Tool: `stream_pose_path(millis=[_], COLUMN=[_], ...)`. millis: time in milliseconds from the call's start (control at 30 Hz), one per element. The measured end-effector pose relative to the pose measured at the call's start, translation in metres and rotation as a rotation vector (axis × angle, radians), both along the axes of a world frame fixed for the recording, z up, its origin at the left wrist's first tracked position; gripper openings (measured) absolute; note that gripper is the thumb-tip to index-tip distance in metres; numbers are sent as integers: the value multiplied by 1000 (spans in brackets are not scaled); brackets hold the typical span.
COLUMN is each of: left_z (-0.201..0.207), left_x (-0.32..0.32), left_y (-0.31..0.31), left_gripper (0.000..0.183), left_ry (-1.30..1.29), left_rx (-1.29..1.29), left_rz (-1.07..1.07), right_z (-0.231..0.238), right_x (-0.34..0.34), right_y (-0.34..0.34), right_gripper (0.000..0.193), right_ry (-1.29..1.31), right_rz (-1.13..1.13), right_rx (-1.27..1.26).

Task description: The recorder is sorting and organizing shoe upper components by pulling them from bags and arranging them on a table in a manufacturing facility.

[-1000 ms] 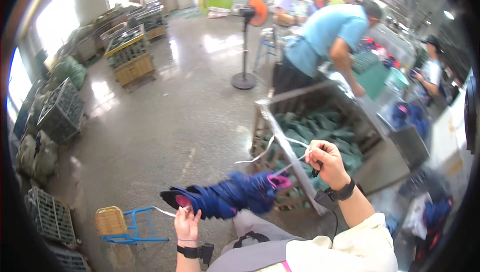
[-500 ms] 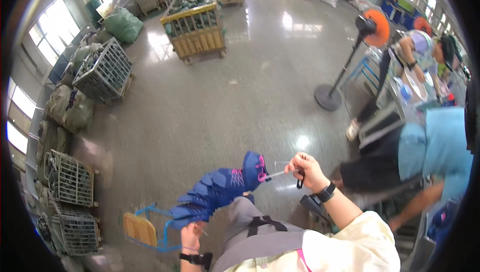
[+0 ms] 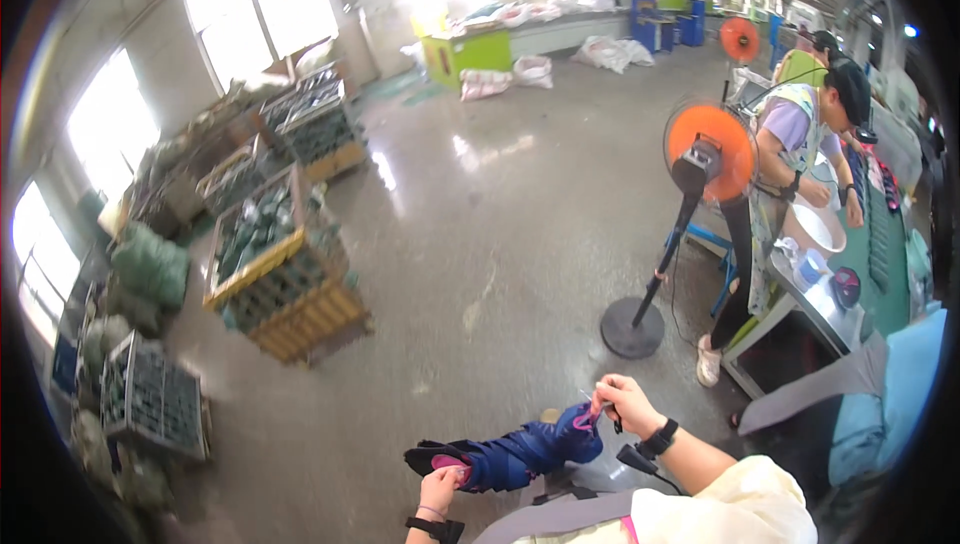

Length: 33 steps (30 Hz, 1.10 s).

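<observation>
Grey floor [image 3: 480,304] spans the middle of the view, beyond the uppers [image 3: 515,459], a blue stack held horizontally in the air before the person's waist. Left hand [image 3: 437,494]: fingers narrow, holding the pink-lined left end. Right hand [image 3: 628,406]: fingers pinched on the right end; whether they grip cloth or tie cannot be told. Compared with half a second ago, the right hand has closed up to the stack, and the pale strip no longer shows stretched between them; as a judgement, the stack is now controlled closely at both ends. The fan [image 3: 690,176] and crate [image 3: 300,319] now appear larger. Outward, the fan stands ahead to the right, the slatted crate to the left. A co-worker [image 3: 795,134] bends over a table [image 3: 785,294] at right; bright windows [image 3: 262,14] line the left wall.
</observation>
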<state>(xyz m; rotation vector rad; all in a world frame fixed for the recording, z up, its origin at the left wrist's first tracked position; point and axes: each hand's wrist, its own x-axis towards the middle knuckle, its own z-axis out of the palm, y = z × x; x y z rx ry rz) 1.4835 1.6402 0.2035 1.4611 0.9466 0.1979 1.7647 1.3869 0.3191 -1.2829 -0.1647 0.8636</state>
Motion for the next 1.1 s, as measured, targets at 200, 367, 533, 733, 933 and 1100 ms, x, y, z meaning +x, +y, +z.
stream_pose_path(millis=[200,367,533,733,933,1100], left_z=[9,65,-7,-66,20,72], left_x=[203,353,481,770,1151,1441], left_y=[144,218,327,457,366,229], left_gripper=[18,10,8,18,20,9], left_ry=[-42,-40,263,25,164,-450], left_rx=[83,123,613,215,-185,-214], left_rz=[-33,-53,-109,-17,-349,-603], right_z=[-53,-57,-78,-76,-96,7], right_x=[193,366,529,687,904,1040], right_y=[101,229,338,385,301,118], right_gripper=[23,23,27,23,25,20], right_ry=[-188,-375,-908,-725,-598,-404], right_rz=[82,398,841,1025,376,-463], right_rx=[-193,-319,-600,-536,-679,-361])
